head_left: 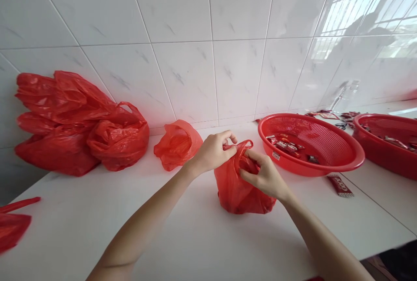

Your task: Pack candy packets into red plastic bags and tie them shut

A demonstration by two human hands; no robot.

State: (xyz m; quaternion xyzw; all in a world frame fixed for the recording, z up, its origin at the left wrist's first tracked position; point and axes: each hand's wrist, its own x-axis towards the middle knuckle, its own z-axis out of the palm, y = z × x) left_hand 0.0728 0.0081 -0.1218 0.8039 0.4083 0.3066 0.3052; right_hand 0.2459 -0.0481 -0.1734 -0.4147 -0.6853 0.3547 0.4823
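A red plastic bag (243, 192) stands on the white table in front of me, its lower part bulging and its top gathered. My left hand (216, 150) pinches the bag's upper edge on the left, thumb pressed to the plastic and fingers curled. My right hand (265, 174) grips the bag's top from the right, thumb and fingertips on the plastic near a small upright handle loop (246, 144). What lies inside the bag is hidden by the plastic.
Filled red bags (74, 129) lean against the tiled wall at left, near an open red bag (177, 144). A red basket (309, 168) with wrapped snacks stands at right, a second basket (384, 155) beyond. One packet (339, 185) lies before them; a clear bottle (350, 94) stands behind.
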